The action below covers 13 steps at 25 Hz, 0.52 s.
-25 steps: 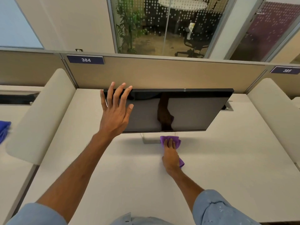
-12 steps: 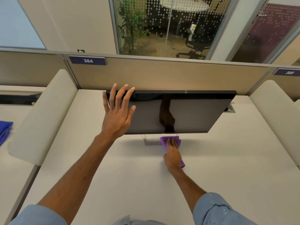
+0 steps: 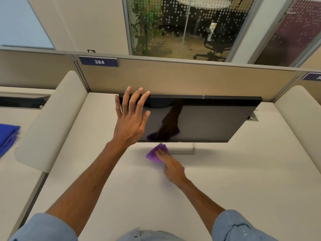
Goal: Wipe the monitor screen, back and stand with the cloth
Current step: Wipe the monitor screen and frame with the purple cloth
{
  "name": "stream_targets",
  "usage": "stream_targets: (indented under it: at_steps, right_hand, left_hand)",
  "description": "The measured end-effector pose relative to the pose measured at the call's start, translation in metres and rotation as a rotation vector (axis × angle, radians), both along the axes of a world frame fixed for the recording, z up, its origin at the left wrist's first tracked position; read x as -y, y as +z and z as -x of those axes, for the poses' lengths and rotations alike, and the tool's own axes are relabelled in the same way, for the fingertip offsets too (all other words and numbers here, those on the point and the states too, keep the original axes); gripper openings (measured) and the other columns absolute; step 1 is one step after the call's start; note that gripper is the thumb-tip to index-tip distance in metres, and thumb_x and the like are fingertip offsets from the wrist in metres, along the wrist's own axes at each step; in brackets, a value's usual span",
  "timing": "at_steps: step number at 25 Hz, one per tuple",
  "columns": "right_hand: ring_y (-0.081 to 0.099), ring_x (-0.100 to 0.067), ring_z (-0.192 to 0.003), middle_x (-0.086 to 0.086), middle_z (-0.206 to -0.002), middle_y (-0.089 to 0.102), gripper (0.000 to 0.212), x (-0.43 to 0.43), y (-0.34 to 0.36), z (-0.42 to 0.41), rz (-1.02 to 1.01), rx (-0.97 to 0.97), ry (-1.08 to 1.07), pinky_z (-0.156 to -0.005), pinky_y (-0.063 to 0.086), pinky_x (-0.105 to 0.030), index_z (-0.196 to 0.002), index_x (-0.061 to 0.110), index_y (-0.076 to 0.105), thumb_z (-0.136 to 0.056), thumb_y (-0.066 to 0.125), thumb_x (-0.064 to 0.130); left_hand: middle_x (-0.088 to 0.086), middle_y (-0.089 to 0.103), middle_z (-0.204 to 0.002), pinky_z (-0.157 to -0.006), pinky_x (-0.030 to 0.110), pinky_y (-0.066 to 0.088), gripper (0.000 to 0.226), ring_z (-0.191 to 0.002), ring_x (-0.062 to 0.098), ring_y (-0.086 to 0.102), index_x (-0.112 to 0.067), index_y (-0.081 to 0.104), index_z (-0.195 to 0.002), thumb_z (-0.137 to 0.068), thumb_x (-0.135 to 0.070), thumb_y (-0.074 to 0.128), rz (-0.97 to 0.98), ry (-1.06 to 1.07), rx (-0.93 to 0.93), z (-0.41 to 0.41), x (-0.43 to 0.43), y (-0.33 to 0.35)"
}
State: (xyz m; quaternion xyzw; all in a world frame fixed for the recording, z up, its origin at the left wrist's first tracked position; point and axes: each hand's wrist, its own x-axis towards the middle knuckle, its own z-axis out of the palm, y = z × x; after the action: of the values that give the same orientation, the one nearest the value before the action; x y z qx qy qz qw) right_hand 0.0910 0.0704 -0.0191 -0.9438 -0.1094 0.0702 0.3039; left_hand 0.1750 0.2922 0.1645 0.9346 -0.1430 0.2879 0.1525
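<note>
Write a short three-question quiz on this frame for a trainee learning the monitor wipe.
1. Multiple choice: where does the right hand press the purple cloth? A) on a keyboard; B) on the desk beside the stand base; C) on a mouse mat.
2. True or false: the left hand has its fingers curled round the top of the monitor.
3. Fill in: the label on the partition reads ___.
Key: 1 B. 2 false: its fingers are straight and spread at the monitor's left end. 3 384.
</note>
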Motion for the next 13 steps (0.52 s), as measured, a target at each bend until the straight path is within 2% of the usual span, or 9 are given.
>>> stream_targets:
  at_steps: [2, 4, 7, 11, 13]
  right_hand:
    - [0.042, -0.021, -0.152, 0.001, -0.166, 0.042, 0.077, 0.026, -0.007, 0.000, -0.023, 0.079, -0.323, -0.123, 0.035, -0.030, -0.161, 0.016, 0.041, -0.092, 0.067, -0.008]
    - [0.038, -0.027, -0.154, -0.006, -0.168, 0.036, 0.081, 0.043, -0.013, 0.000, 0.066, 0.027, -0.497, -0.121, 0.039, -0.036, -0.163, 0.012, 0.035, -0.092, 0.070, -0.005]
    - [0.032, -0.031, -0.157, -0.010, -0.172, 0.027, 0.086, 0.024, -0.020, 0.007, 0.230, 0.001, -0.356, -0.119, 0.044, -0.039, -0.165, 0.010, 0.027, -0.091, 0.071, -0.002]
    - [0.036, -0.023, -0.155, -0.001, -0.170, 0.032, 0.080, -0.023, -0.009, 0.011, 0.124, -0.045, -0.091, -0.120, 0.038, -0.032, -0.164, 0.016, 0.033, -0.094, 0.069, 0.000]
    - [0.039, -0.019, -0.153, 0.004, -0.169, 0.036, 0.077, -0.035, 0.000, 0.002, 0.113, -0.021, -0.005, -0.117, 0.041, -0.031, -0.164, 0.020, 0.035, -0.096, 0.068, 0.003]
  left_hand:
    - [0.005, 0.016, -0.181, -0.134, 0.064, -0.007, 0.065, -0.171, 0.033, -0.003, -0.026, 0.021, -0.174, -0.116, -0.042, 0.045, -0.002, 0.000, 0.002, 0.000, 0.000, 0.000]
    - [0.004, 0.016, -0.181, -0.134, 0.064, -0.007, 0.065, -0.171, 0.033, -0.003, -0.026, 0.021, -0.174, -0.116, -0.042, 0.045, 0.009, 0.004, 0.000, 0.001, 0.000, 0.000]
    - [0.005, 0.016, -0.182, -0.134, 0.063, -0.007, 0.065, -0.171, 0.032, -0.004, -0.026, 0.022, -0.174, -0.116, -0.042, 0.045, 0.002, -0.003, -0.001, 0.000, -0.001, -0.002]
    - [0.004, 0.016, -0.182, -0.134, 0.063, -0.006, 0.065, -0.171, 0.032, -0.003, -0.028, 0.023, -0.174, -0.116, -0.045, 0.047, -0.004, 0.004, 0.005, -0.002, -0.003, -0.004]
    - [0.004, 0.016, -0.182, -0.134, 0.062, -0.008, 0.065, -0.171, 0.032, -0.002, -0.028, 0.023, -0.174, -0.115, -0.045, 0.047, -0.002, 0.005, 0.000, -0.002, -0.001, -0.004]
